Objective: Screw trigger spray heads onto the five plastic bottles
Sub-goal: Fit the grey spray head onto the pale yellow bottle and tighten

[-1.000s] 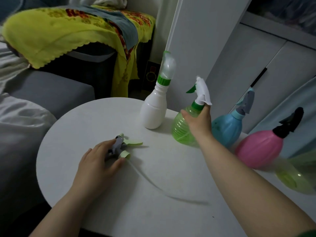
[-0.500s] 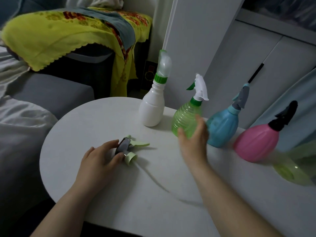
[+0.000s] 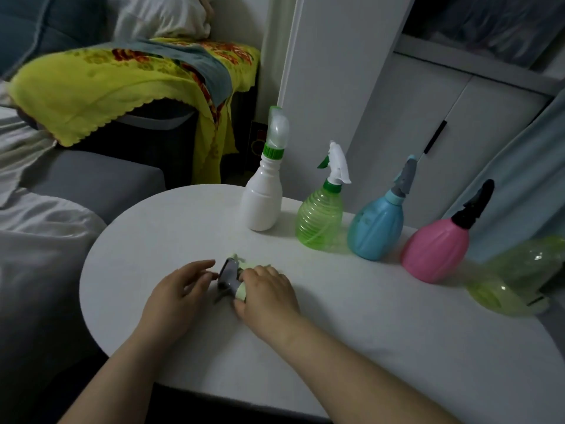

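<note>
A loose grey and pale-green trigger spray head lies on the white round table. My right hand grips its green collar. My left hand sits just left of it, fingers apart, fingertips at the grey part. Along the far side stand a white bottle, a ribbed green bottle, a blue bottle and a pink bottle, each with a spray head on. A yellow-green bottle lies blurred at the right edge, its neck hidden.
A grey sofa with white bedding lies left of the table. A yellow floral cloth drapes over a dark box behind it. White cupboard doors stand right behind the bottles.
My right hand left the ribbed green bottle, came back across the table and closed on the loose spray head. My left hand loosened its hold on it.
</note>
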The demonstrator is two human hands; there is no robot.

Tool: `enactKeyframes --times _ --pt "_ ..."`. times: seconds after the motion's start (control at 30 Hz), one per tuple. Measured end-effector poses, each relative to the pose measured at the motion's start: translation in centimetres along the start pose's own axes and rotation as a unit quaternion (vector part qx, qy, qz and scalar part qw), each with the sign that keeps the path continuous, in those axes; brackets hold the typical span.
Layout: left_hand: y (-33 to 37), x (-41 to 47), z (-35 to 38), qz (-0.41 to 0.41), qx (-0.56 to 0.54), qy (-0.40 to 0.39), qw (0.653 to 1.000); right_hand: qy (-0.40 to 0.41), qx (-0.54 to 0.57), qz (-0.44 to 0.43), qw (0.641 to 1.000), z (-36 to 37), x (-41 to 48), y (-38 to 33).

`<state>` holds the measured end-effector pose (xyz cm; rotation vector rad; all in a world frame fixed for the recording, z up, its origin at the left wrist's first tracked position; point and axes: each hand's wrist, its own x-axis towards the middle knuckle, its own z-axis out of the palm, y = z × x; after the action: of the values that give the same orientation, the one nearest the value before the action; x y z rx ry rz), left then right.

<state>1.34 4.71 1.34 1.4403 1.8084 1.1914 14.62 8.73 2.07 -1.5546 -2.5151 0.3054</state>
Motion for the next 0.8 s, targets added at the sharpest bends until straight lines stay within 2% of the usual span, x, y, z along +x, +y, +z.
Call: enactKeyframes --times 0.07,0.17,0.3,0.37,0.5,0.73,0.8 --pt "0.0 -0.9 0.0 -0.002 0.012 0.005 1.000 0.013 0.025 0.007 1.000 -0.8 0.0 0.3" --pt "0.7 -2.5 0.4 0.009 0.039 -0.002 0.999 0.077 0.128 0.030 0.988 -3.3 -0.9 2.1" --pt "3.1 -3.3 2.2 0.040 0.068 -0.032 0.996 0.194 0.306 0.087 0.928 -8.2 -3.7 6.8" --pt "4.8 -3.0 3.4 0.066 0.075 -0.045 0.994 0.245 0.412 0.103 0.871 -10.4 -5.6 9.7" --pt "9.1 -2.1 7.7 0.145 0.088 -0.085 0.982 0.350 0.583 0.124 0.723 -13.3 -10.4 16.5" --pt "19.3 -2.0 19.2 0.324 0.055 -0.208 0.921 0.440 0.743 0.172 0.474 -13.6 -17.2 26.3" --pt "22.0 -2.0 22.7 0.346 0.036 -0.216 0.912 0.454 0.763 0.188 0.420 -13.1 -18.0 28.1"
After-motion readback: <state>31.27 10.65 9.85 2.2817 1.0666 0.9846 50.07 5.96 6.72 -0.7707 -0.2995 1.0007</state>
